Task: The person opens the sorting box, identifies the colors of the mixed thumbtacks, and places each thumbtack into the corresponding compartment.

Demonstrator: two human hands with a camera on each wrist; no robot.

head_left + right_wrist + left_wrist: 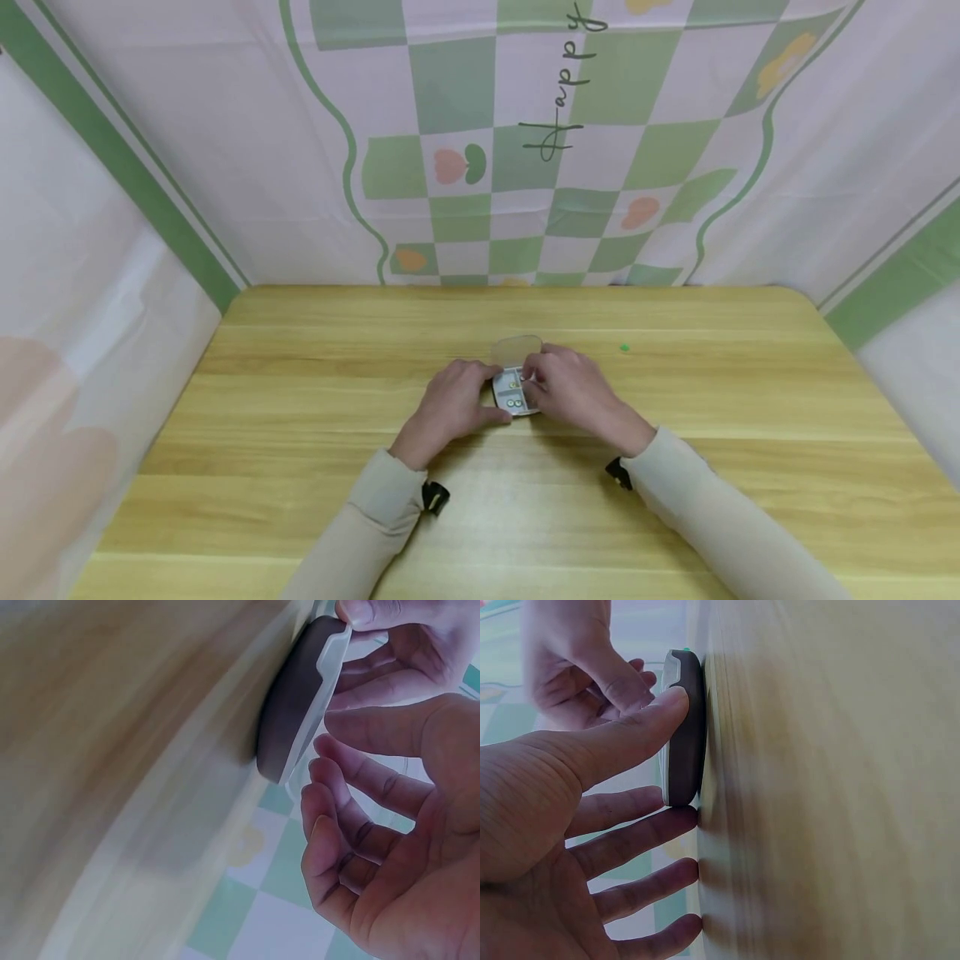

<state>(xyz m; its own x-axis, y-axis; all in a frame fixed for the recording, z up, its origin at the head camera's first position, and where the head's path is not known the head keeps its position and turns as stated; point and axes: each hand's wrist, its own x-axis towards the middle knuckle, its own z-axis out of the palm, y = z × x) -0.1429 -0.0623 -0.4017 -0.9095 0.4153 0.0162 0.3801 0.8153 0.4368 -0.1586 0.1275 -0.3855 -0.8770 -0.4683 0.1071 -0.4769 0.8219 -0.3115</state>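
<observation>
A small pill box [507,395] with a dark base and white divided compartments lies on the table, its clear lid [516,350] raised at the far side. Small round pills [513,403] sit in its left compartments. My left hand [459,398] grips the box, thumb at the near edge and fingertips at the far left. In the left wrist view the thumb presses the dark side of the pill box [686,735]. My right hand [573,387] is over the box's right compartments with bent fingers. The right wrist view has its thumb and forefinger tips close together; whether they pinch anything is unclear.
A tiny green piece [624,347] lies on the wooden table [337,333], right of and beyond the box. A checked green and white cloth [453,87] hangs behind the table, and pale cloth [105,233] hangs at the sides.
</observation>
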